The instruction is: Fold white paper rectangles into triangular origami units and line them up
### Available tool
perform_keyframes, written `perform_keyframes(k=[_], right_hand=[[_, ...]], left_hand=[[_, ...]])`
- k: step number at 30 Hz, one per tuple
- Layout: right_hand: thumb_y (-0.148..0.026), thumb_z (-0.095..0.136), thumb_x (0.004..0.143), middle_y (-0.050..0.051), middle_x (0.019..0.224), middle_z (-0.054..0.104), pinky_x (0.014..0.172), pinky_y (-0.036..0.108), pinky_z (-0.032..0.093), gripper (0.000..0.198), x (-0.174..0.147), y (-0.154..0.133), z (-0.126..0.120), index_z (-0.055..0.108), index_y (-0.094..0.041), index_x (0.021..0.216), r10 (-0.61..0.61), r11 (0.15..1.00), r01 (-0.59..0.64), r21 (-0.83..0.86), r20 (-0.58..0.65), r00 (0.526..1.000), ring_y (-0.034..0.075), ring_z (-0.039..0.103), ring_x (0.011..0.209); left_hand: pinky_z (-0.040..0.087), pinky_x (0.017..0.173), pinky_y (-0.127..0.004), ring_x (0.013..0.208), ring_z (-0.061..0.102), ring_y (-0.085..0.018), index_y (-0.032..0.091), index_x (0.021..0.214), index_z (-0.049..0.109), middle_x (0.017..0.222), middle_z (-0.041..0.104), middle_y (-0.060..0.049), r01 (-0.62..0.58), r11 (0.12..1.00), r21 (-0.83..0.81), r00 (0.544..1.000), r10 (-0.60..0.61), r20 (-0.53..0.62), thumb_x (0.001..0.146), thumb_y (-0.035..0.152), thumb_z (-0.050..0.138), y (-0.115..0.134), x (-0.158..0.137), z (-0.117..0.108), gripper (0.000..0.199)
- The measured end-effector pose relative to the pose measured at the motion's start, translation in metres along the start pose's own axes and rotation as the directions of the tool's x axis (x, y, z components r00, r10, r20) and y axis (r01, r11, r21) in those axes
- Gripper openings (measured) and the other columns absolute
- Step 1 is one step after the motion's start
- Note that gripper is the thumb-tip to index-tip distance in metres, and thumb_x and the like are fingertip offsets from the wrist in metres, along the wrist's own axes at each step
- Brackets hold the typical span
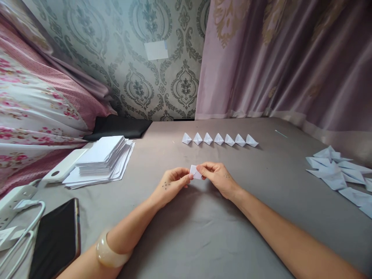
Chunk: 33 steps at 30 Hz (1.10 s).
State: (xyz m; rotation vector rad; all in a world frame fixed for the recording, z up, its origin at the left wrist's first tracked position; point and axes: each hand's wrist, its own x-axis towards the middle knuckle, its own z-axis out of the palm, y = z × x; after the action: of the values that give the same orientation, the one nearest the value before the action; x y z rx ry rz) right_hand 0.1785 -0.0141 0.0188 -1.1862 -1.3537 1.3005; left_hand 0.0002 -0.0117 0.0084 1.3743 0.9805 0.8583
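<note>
Between my two hands is a small folded piece of white paper (196,173), held just above the grey cloth. My left hand (173,183) pinches its left edge with thumb and fingers. On the other side, my right hand (218,176) grips the right edge, its thumb lying on the front face. The fingers behind the paper are partly hidden. Beyond the hands, several small folded paper boats (219,139) stand in a row on the cloth.
A stack of white paper (99,155) sits at the left, beside a white device (62,164). Nearer are a dark phone (55,238), a power strip (14,199) and white cables. Folded paper pieces (334,174) lie piled at the right. A black cloth (119,127) rests at the back left.
</note>
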Motion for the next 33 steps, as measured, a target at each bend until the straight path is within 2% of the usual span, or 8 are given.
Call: perform_keyframes(k=[5,13,19,21,23,26,29,33], right_hand=[[-0.048,0.066,0.072,-0.001,0.062,0.059,0.06,0.027,0.038,0.031,0.002,0.003,-0.001,0.068,-0.017,0.067,-0.008,0.997,0.01,-0.082,0.02,1.0,0.012,0.049,0.061],[-0.053,0.067,0.069,0.003,0.069,0.063,0.055,0.024,0.038,0.038,-0.001,0.008,0.012,0.069,-0.016,0.077,0.117,0.99,-0.113,0.089,-0.044,0.992,0.014,0.055,0.066],[-0.042,0.065,0.072,-0.002,0.051,0.051,0.045,0.023,0.025,0.028,0.001,0.01,0.005,0.064,-0.015,0.062,0.198,0.979,-0.199,-0.038,-0.017,0.98,0.008,0.039,0.048],[-0.04,0.063,0.074,-0.003,0.051,0.049,0.045,0.024,0.023,0.027,0.003,0.009,-0.002,0.064,-0.015,0.063,0.248,0.961,-0.24,-0.135,0.042,0.968,0.007,0.037,0.046],[-0.039,0.061,0.077,-0.002,0.053,0.052,0.048,0.024,0.026,0.027,0.005,0.009,-0.006,0.064,-0.016,0.064,0.243,0.942,-0.215,-0.257,0.079,0.967,0.008,0.039,0.048],[-0.037,0.057,0.08,0.002,0.064,0.061,0.057,0.026,0.035,0.026,0.008,0.014,-0.005,0.066,-0.017,0.067,0.115,0.895,-0.071,-0.44,0.075,0.991,0.013,0.051,0.06],[-0.036,0.055,0.082,0.004,0.077,0.065,0.067,0.029,0.039,0.024,0.01,0.021,-0.002,0.069,-0.02,0.072,-0.028,0.787,0.048,-0.616,0.041,0.999,0.017,0.056,0.071],[-0.028,0.063,0.078,0.005,0.088,0.062,0.071,0.028,0.042,0.015,0.008,0.028,0.0,0.065,-0.018,0.089,-0.17,0.685,0.087,-0.723,-0.043,0.984,0.016,0.056,0.074]], left_hand=[[0.037,0.054,-0.021,0.057,0.048,-0.01,0.012,0.073,0.065,0.064,0.059,-0.001,0.034,0.996,0.084,0.999,-0.033,-0.014,0.074,0.045,0.067,-0.007,0.0,0.004,0.032],[0.036,0.049,-0.02,0.051,0.047,-0.007,0.012,0.068,0.062,0.061,0.057,-0.001,0.12,0.963,-0.242,0.973,-0.162,-0.164,0.065,0.043,0.075,-0.008,0.001,0.015,0.034],[0.036,0.048,-0.022,0.049,0.048,-0.009,0.012,0.065,0.062,0.059,0.059,-0.003,0.239,0.971,-0.012,0.968,-0.239,-0.077,0.072,0.049,0.066,-0.007,0.003,0.006,0.038],[0.036,0.049,-0.022,0.051,0.048,-0.011,0.013,0.066,0.064,0.058,0.059,-0.002,0.161,0.975,0.154,0.973,-0.131,-0.191,0.076,0.049,0.062,-0.005,0.003,0.001,0.037],[0.038,0.055,-0.022,0.059,0.052,-0.013,0.016,0.072,0.067,0.065,0.061,-0.002,-0.019,0.95,0.312,0.963,0.101,-0.249,0.078,0.041,0.061,-0.005,0.004,-0.004,0.026],[0.042,0.066,-0.023,0.072,0.056,-0.014,0.021,0.082,0.07,0.086,0.066,-0.005,-0.269,0.851,0.45,0.94,0.333,-0.068,0.08,0.022,0.056,-0.007,0.004,-0.005,0.014],[0.044,0.071,-0.024,0.075,0.057,-0.015,0.022,0.089,0.07,0.096,0.064,-0.006,-0.359,0.756,0.548,0.927,0.357,0.115,0.079,0.013,0.051,-0.013,0.005,-0.004,0.023],[0.046,0.078,-0.027,0.082,0.059,-0.016,0.021,0.094,0.067,0.101,0.062,-0.007,-0.362,0.647,0.671,0.929,0.314,0.199,0.078,0.009,0.051,-0.018,0.009,-0.006,0.025]])
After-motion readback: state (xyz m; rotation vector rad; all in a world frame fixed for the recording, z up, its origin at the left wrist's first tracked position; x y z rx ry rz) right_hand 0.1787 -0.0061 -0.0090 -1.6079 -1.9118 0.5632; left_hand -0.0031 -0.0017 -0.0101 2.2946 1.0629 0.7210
